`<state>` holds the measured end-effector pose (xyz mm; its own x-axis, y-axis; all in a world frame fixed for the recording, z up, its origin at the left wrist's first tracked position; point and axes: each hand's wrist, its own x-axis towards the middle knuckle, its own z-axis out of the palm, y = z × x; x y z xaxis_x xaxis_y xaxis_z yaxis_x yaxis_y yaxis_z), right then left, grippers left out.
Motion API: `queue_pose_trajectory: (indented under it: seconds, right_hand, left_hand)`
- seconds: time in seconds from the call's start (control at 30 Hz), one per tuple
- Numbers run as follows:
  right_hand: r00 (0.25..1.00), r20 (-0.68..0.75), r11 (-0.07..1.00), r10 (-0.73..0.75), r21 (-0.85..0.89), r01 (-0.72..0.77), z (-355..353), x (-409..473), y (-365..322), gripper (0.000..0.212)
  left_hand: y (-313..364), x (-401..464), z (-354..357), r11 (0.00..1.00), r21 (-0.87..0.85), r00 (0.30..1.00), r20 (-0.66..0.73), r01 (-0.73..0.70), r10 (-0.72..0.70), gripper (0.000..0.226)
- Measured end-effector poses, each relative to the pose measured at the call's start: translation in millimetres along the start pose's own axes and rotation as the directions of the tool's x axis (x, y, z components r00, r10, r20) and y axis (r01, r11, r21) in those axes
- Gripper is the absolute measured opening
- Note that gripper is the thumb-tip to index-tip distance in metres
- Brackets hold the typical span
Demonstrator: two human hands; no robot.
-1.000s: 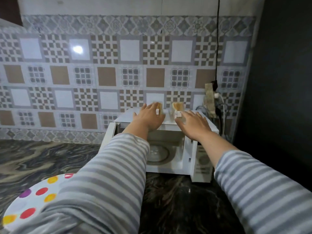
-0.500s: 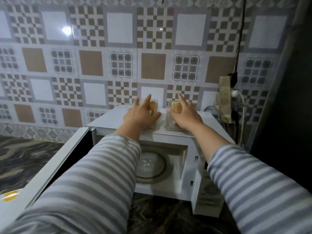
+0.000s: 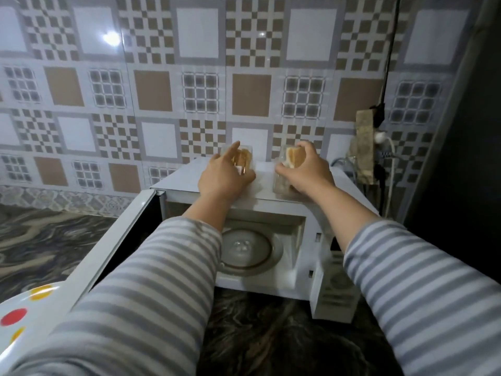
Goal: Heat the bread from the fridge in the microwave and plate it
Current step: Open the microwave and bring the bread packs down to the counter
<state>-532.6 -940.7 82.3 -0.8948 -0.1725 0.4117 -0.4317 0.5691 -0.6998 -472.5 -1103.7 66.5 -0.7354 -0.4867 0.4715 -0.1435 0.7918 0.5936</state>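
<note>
At the far left a white plate (image 3: 16, 318) with red and yellow dots pokes in at the lower edge, resting on the dark marbled counter (image 3: 46, 240), which stretches bare back to the patterned tile wall (image 3: 151, 85). The microwave door (image 3: 108, 245) swings wide to the left, its edge reaching out toward the plate and cutting across the counter space on that side. The white microwave (image 3: 317, 267) stands open behind it, the glass turntable (image 3: 246, 249) bare inside the cavity. On the microwave's flat top, near the back edge by the wall, sit two clear plastic packs of bread, a strip of bare top between them. The left hand (image 3: 222, 177) rests on the left bread pack (image 3: 242, 156), thumb at its near side and forefinger stretched up along it. The right hand (image 3: 309, 172) curls over the right bread pack (image 3: 291, 158), fingers hooked over its top, gripping it. Right of the microwave a power strip (image 3: 364, 147) hangs on the wall with cables trailing down, and a dark panel (image 3: 466, 158) closes off that side
</note>
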Motion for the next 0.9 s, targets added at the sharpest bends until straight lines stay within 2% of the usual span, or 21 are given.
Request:
queue_pose_trajectory:
  seconds: [0.37,0.47,0.53,0.67,0.73,0.9]
  right_hand:
    - [0.987,-0.06,0.988,-0.152,0.015,0.153,-13.8,-159.4,3.6,0.067]
    - [0.983,-0.082,0.985,-0.165,0.034,0.168,1.0,-204.8,22.7,0.068]
    - [0.989,-0.045,0.989,-0.144,0.039,0.145,12.6,-230.9,41.1,0.068]
    - [0.998,0.064,0.999,0.005,0.035,-0.008,33.9,-270.9,80.9,0.067]
    - [0.992,0.108,0.997,0.073,0.031,-0.076,44.3,-285.4,99.2,0.07]
    - [0.978,0.157,0.989,0.141,0.017,-0.145,70.2,-304.5,133.1,0.073]
  left_hand:
    - [-29.4,-158.1,-28.5,0.991,-0.098,0.99,-0.115,-0.091,0.08,0.074]
    - [-44.9,-199.0,-18.4,0.974,-0.204,0.993,-0.088,-0.099,0.083,0.074]
    - [-58.7,-224.8,-5.8,0.962,-0.259,0.996,-0.031,-0.083,0.078,0.073]
    - [-84.9,-267.8,14.9,0.99,-0.114,0.988,0.142,0.08,-0.063,0.073]
    - [-96.3,-285.2,24.0,0.987,-0.103,0.973,0.209,0.124,-0.1,0.075]
    - [-122.3,-310.8,52.5,0.983,-0.071,0.956,0.256,0.169,-0.146,0.077]
